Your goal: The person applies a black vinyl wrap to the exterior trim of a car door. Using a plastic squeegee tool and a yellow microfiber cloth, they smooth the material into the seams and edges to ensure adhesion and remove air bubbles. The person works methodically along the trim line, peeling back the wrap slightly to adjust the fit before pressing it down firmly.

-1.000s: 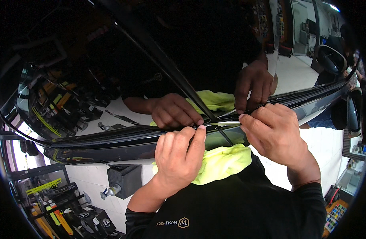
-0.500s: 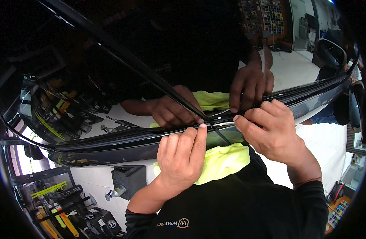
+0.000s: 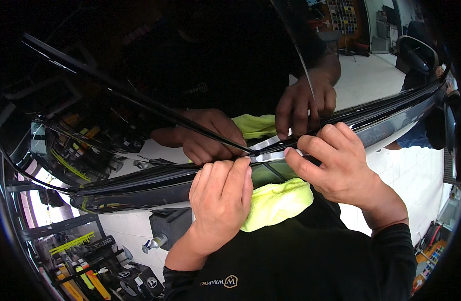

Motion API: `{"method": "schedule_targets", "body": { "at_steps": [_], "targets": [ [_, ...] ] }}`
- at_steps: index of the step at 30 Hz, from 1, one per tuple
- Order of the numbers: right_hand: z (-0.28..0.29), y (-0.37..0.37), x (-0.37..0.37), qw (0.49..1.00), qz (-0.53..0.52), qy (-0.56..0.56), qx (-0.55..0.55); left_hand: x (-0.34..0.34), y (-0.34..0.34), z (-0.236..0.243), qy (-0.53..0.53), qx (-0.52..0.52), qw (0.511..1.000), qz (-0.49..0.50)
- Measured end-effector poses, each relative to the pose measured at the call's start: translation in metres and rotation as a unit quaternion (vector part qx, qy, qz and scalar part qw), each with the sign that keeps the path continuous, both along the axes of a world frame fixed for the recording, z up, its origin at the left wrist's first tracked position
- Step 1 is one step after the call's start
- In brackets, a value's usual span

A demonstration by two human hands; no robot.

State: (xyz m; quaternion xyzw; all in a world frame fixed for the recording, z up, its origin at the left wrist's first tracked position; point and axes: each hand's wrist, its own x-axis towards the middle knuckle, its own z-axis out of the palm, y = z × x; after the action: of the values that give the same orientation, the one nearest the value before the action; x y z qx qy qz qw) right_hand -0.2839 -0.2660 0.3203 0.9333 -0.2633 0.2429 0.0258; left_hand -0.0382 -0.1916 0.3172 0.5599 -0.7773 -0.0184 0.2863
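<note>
A black car side fills the view, with a dark window trim strip [image 3: 140, 175] along the base of its glossy glass. Between my hands a short silvery stretch of trim [image 3: 271, 156] shows. My left hand [image 3: 220, 198] has its fingers curled, thumb and index tip pressed to the trim beside the seam between the doors [image 3: 275, 171]. My right hand [image 3: 336, 163] is closed, its thumb tip at the silvery stretch; anything pinched in either hand is hidden. A yellow-green cloth [image 3: 278, 203] is bunched below the trim, against my black shirt.
The glass mirrors both hands and the cloth. A side mirror [image 3: 451, 123] stands at the far right. Lower left are a tool cart [image 3: 85, 266] with several orange and yellow tools, a spray bottle [image 3: 155, 243] and a dark box [image 3: 171, 226] on the white floor [image 3: 130, 228].
The trim between my hands, dark before, now shows a bright silvery stretch. Both hands sit slightly further left in the view, which has shifted a little; their spacing is about the same.
</note>
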Motion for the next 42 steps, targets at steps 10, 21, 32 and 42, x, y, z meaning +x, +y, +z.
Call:
{"method": "schedule_targets", "body": {
  "at_steps": [10, 21, 32, 42],
  "targets": [
    [0.0, 0.005, -0.003, 1.0, -0.012, -0.011, 0.026, 0.003, 0.007, -0.017, 0.021, -0.053, 0.998, -0.001],
    [0.006, 0.005, 0.001, 0.999, -0.014, 0.01, 0.034, 0.005, 0.01, -0.027, 0.022, -0.062, 0.997, -0.032],
    [0.009, 0.004, 0.004, 1.0, -0.017, 0.015, 0.022, 0.008, 0.009, -0.03, 0.024, -0.071, 0.997, -0.036],
    [0.013, 0.004, 0.003, 0.999, -0.028, 0.013, 0.013, 0.008, 0.011, -0.032, 0.034, -0.078, 0.996, -0.036]
  ]
}}
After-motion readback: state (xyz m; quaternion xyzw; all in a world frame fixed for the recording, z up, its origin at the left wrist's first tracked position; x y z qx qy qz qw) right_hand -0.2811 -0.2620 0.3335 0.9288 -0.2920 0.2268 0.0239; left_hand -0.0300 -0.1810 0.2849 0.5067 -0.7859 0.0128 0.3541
